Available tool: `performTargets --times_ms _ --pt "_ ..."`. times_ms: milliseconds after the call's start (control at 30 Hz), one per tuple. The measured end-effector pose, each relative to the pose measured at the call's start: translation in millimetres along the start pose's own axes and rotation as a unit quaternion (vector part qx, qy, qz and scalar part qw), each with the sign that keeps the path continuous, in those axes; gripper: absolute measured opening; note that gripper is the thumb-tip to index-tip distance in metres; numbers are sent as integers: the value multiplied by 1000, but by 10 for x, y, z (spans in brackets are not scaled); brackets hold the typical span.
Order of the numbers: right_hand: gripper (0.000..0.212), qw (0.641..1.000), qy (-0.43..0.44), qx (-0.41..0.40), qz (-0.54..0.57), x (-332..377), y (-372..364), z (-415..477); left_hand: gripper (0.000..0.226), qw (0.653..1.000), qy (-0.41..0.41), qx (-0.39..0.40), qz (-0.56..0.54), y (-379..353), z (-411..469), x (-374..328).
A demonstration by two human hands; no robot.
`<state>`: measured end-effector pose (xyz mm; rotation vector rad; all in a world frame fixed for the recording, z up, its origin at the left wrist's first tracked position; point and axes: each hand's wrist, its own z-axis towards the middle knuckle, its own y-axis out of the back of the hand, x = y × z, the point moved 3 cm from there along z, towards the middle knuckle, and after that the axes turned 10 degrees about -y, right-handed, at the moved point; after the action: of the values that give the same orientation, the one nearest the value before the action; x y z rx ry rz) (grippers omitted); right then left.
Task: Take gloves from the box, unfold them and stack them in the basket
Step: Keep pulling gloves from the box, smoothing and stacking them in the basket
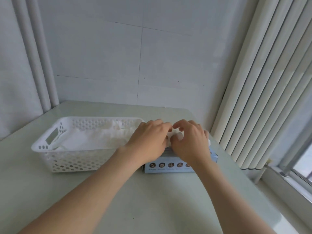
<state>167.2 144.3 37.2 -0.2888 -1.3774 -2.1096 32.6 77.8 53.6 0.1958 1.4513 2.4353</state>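
Looking down, we see our left hand [148, 141] and right hand [190, 141] close together over the blue box [168, 166]. Both hands curl their fingers round a small white glove [175, 134], and they hide most of it. They cover the top of the box too. Just left of it on the table [152, 200], the white basket [50, 149] holds a blurry pile of gloves [94, 137].

A white perforated plastic basket [70, 162] with handle cut-outs holds a loose stack of thin white gloves [94, 139] spread flat. Touching its right end lies a pale blue glove box [168, 168] with round icons along its near side. Above its top, a crumpled white glove [176, 134] is gripped by the left hand [150, 141] and right hand [190, 142].
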Motion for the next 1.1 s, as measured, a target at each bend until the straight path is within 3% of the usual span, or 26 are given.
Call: performTargets --times_ms 133,433,567,733,867,1000,1100 --pt "24 1000 -23 -1 -11 -112 -53 8 24 999 19 13 48 -103 -21 2" --pt "12 990 -3 -99 96 -176 -52 30 21 996 81 -27 -33 -92 -22 43" --pt "12 982 30 -138 124 -155 -14 34 35 993 88 -46 -63 -88 3 59" --pt "11 953 109 -176 221 -42 91 -3 19 982 96 -79 -141 -73 11 54" --pt "22 942 117 -153 276 24 163 -37 6 964 123 -134 -192 -52 23 134" --pt "18 929 77 -114 343 30 214 -40 27 958 96 -124 -240 18 44 67" --pt "17 905 60 -99 410 65 291 -64 12 945 93 -139 -279 32 74 19"
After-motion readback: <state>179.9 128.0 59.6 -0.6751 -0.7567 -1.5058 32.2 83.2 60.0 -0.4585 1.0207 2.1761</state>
